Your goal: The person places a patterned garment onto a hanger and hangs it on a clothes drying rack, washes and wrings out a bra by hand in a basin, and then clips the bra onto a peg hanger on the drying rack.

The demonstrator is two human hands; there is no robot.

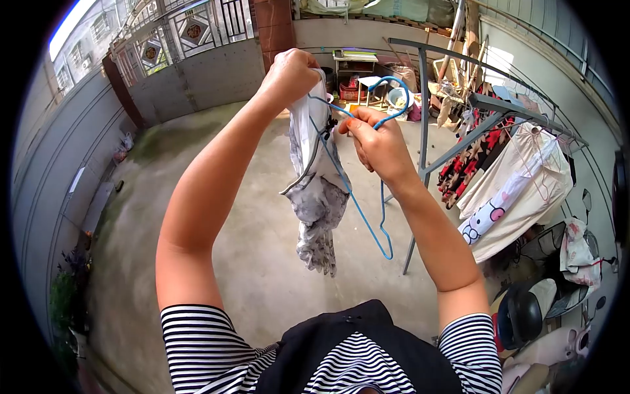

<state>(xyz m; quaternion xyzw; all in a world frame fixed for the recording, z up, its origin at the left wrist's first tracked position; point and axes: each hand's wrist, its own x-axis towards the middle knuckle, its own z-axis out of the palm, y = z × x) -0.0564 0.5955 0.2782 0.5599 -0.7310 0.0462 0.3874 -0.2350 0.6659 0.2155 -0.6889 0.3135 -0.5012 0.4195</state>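
Raised in front of me, my left hand [294, 75] is closed on the top edge of a white and grey patterned garment [319, 197]. The cloth hangs down from it in folds, with a dark trim along one edge. My right hand [375, 139] is closed around a blue wire hanger [357, 209] just below its hook. One end of the hanger reaches to the garment near my left hand; the other end hangs free at the lower right. How far the hanger goes into the cloth is partly hidden by folds.
A grey metal drying rack [425, 118] stands at right, bearing a cream cloth [512, 197] and a red-black patterned garment [462, 164]. A scooter [525, 308] is parked at lower right. Behind are a small table [354, 58], a white stool [372, 83] and a gated wall [216, 75].
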